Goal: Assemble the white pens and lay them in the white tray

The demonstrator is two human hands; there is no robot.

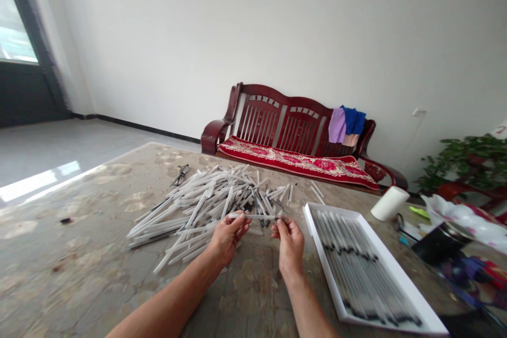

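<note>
A clear plastic pen tube is held level between both hands above the table. My left hand pinches its left end and my right hand pinches its right end. Just beyond the hands lies a loose heap of several white and clear pen tubes. To the right of my right hand stands a long white tray with several assembled pens laid in a row.
The patterned tabletop carries a pair of glasses beyond the heap, a white roll, a dark jar and plastic bags at the right. A red wooden bench stands against the wall; a plant is at far right.
</note>
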